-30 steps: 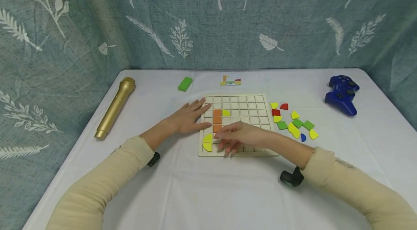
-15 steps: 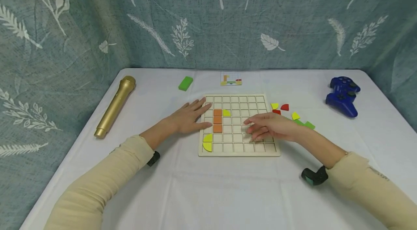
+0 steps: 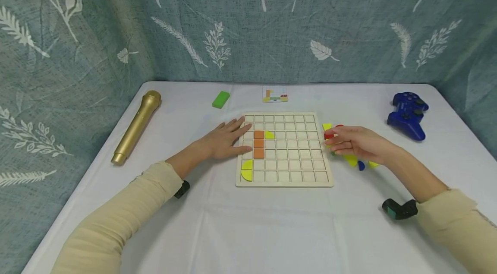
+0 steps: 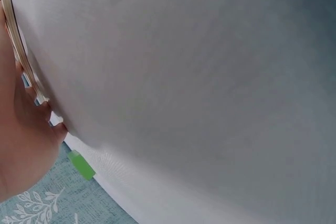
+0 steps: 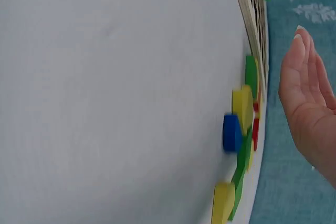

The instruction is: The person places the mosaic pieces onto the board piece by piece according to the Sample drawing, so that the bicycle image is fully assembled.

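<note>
Moving off the pale wooden grid board [image 3: 285,185], the right hand [image 3: 360,143] has come over the loose flat yellow, red, green and blue pieces [image 3: 350,161], its fingers loosely bent, seemingly gripping nothing; work appears shifted to them. Across the board, the left hand [image 3: 223,141] rests spread on its edge. Below lies a white cloth-covered table [image 3: 272,231]; beyond both hands hangs a teal leaf-print curtain [image 3: 256,60].
</note>
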### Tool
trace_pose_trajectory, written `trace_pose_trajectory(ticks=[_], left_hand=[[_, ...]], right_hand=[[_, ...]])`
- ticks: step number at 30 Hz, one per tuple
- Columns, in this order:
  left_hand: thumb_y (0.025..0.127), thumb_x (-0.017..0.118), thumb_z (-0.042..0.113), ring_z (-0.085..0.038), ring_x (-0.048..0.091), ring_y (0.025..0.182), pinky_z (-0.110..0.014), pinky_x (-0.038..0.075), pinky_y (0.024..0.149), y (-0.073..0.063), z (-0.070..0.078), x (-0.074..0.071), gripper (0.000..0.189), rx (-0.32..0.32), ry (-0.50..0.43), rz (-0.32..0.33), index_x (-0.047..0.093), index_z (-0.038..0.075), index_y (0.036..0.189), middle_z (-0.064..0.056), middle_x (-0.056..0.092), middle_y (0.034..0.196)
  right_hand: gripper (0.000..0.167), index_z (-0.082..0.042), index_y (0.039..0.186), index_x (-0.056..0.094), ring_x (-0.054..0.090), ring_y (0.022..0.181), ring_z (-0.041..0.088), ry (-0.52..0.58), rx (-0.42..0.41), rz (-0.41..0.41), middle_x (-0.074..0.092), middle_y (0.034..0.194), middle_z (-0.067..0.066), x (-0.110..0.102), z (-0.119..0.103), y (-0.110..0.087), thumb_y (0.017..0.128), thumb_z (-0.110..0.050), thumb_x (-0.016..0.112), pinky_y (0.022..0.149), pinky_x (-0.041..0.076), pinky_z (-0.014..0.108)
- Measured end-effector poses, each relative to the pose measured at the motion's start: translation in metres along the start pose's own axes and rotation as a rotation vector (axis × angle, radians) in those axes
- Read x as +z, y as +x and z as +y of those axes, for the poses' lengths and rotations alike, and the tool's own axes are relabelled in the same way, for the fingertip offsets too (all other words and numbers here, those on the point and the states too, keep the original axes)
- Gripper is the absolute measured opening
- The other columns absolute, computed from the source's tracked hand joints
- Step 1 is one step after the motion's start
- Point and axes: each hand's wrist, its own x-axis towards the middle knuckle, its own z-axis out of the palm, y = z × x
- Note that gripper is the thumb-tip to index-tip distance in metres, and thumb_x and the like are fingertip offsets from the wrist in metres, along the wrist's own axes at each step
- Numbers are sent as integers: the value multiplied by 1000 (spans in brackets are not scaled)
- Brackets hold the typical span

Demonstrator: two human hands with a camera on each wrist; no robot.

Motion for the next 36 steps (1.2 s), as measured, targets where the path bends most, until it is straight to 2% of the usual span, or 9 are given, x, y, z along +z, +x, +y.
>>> trace_pose_trajectory(ticks=[8, 15, 20, 28, 36], left_hand=[[93, 34, 67, -26, 1, 144, -47, 4, 114, 0, -1, 0, 80, 3, -2, -4, 8, 23, 155, -5, -3, 159], [93, 34, 67, -26, 0, 144, -47, 3, 114, 1, -1, 1, 80, -1, 3, -6, 8, 24, 155, -4, -3, 159], [93, 34, 67, -26, 0, 144, -47, 4, 114, 1, 0, 0, 80, -2, 4, -6, 8, 23, 155, -5, -3, 159], [94, 35, 66, -27, 0, 144, -47, 4, 114, 1, 1, -1, 80, 0, 2, -7, 8, 23, 155, -5, -3, 159], [94, 35, 65, -27, 0, 144, -48, 4, 114, 0, 1, 0, 79, 2, -4, -1, 8, 22, 155, -6, -4, 159]], right_hand=[[65, 6, 147, 24, 64, 102, 16, -8, -9, 81, 62, 113, 8, -26, 5, -15, 101, -35, 47, 91, 48, 31], [63, 9, 144, 29, 62, 101, 9, -207, -43, 137, 58, 123, 17, -48, 18, -27, 102, -34, 46, 89, 49, 25], [58, 7, 143, 32, 61, 103, 7, -316, -63, 130, 56, 126, 21, -59, 24, -38, 102, -31, 49, 87, 48, 21], [54, 5, 141, 38, 62, 103, 7, -486, -66, 106, 55, 128, 24, -65, 26, -53, 101, -28, 51, 85, 49, 21], [47, 7, 138, 41, 62, 100, 6, -576, -104, 120, 58, 125, 23, -68, 27, -56, 102, -22, 48, 84, 50, 22]])
